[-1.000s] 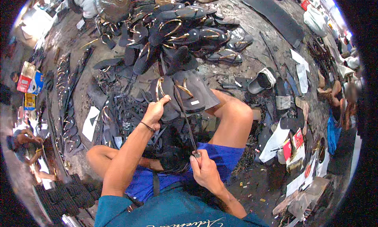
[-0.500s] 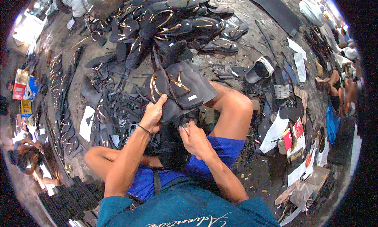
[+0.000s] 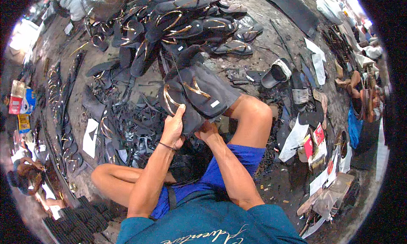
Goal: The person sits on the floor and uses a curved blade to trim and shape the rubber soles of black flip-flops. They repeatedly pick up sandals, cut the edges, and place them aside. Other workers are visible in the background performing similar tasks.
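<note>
My left hand point(image 3: 173, 127) is closed on a black flip-flop point(image 3: 186, 112) with a gold strap, its thumb pressed on the top face. Beside it, on the right, a broader black flip-flop piece point(image 3: 220, 89) with a gold strap and a white label reaches toward my raised right knee. A thin dark strip runs between the two. My right hand point(image 3: 207, 131) is curled against the lower edge of these pieces. The flip-flops hide its fingertips, so what they grip cannot be made out.
A heap of black flip-flops with gold straps point(image 3: 178, 28) lies ahead. Black scraps point(image 3: 144, 117) cover the floor at left. A slide sandal point(image 3: 275, 74), white sheets point(image 3: 294, 140) and cardboard lie at right. Ridged black strips point(image 3: 80, 218) lie lower left. Other people sit at both sides.
My right hand has moved up, and its fingers have slipped behind the flip-flops' lower edge. My left hand has shifted slightly right with the flip-flop still in it.
</note>
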Demonstrator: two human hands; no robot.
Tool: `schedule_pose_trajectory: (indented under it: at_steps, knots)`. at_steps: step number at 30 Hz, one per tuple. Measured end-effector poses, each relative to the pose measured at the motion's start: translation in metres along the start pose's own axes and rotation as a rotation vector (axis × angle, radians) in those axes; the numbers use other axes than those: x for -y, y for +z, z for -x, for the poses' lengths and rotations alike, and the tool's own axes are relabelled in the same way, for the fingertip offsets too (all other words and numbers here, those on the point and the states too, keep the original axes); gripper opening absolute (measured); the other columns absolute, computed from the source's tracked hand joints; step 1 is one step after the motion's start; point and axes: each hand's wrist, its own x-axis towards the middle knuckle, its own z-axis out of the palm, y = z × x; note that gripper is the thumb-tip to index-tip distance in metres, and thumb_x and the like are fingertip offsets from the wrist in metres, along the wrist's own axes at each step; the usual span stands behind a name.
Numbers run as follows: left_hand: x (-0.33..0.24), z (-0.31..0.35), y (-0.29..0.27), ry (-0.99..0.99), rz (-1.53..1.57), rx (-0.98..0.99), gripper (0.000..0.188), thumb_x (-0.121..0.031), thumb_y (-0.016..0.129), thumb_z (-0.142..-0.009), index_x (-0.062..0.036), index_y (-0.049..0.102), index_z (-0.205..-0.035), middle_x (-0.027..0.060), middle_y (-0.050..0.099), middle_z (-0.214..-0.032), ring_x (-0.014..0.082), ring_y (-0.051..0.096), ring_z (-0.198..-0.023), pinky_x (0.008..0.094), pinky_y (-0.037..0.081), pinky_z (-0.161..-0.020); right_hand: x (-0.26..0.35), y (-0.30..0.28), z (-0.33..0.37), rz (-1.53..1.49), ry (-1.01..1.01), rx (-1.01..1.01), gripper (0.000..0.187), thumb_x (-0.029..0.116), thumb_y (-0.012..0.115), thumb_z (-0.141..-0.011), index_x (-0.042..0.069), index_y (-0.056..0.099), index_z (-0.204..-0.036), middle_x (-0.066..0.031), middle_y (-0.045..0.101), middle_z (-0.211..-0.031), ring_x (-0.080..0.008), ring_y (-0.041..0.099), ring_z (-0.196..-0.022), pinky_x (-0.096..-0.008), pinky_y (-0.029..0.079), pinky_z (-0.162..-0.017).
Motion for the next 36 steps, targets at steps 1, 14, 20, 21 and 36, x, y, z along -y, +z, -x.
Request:
schedule_pose_trajectory:
  at_steps: [1,14,20,21,36]
  knots:
    - [-0.002,-0.001,-0.003,-0.002,-0.014,-0.005,0.03,-0.028,0.061,-0.099,-0.0023,0.062,-0.114,0.0043,0.069,-0.1,0.0156,0.066,-0.083,0.0324,0.056,-0.074,0.0,-0.003,-0.004,-0.024,-0.011,0.026,0.052,0.038,0.065,-0.086,0.009,0.057,-0.128,-0.0146,0.059,-0.129,-0.0338,0.055,-0.12,-0.0492,0.046,-0.098]
    - [-0.008,0.067,-0.022,-0.021,-0.043,-0.042,0.033,-0.029,0.061,-0.098,-0.0034,0.059,-0.118,0.0028,0.066,-0.099,0.0135,0.065,-0.086,0.0308,0.055,-0.077,0.023,-0.01,-0.092,0.065,0.19,0.327,0.053,0.047,0.046,-0.099,0.002,0.049,-0.125,-0.0223,0.065,-0.114,-0.0424,0.061,-0.109,-0.0484,0.049,-0.091]
    - [-0.003,0.209,-0.077,0.309,-0.058,-0.398,0.027,-0.03,0.057,-0.101,-0.0033,0.06,-0.106,0.0041,0.067,-0.087,0.0121,0.064,-0.068,0.0275,0.054,-0.06,0.17,0.011,-0.043,-0.621,0.247,0.297,0.038,0.033,0.04,-0.106,0.008,0.045,-0.133,-0.016,0.067,-0.084,-0.03,0.068,-0.075,-0.0405,0.053,-0.069]
    - [-0.005,0.22,-0.081,0.361,-0.037,-0.446,0.026,-0.029,0.056,-0.101,-0.0035,0.06,-0.104,0.0043,0.067,-0.086,0.0121,0.064,-0.068,0.0278,0.053,-0.059,0.189,-0.01,-0.019,-0.715,0.293,0.337,0.035,0.023,0.046,-0.105,0.006,0.047,-0.135,-0.0072,0.064,-0.088,-0.013,0.061,-0.068,-0.0281,0.05,-0.058]
    - [0.038,0.264,-0.098,0.427,0.076,-0.565,0.035,-0.036,0.051,-0.102,-0.0023,0.055,-0.109,0.008,0.064,-0.09,0.0152,0.062,-0.074,0.0294,0.053,-0.066,0.227,-0.098,0.106,-0.278,-0.091,0.553,0.037,0.018,0.07,-0.089,0.012,0.065,-0.125,-0.0128,0.069,-0.086,-0.0274,0.067,-0.067,-0.036,0.055,-0.06]
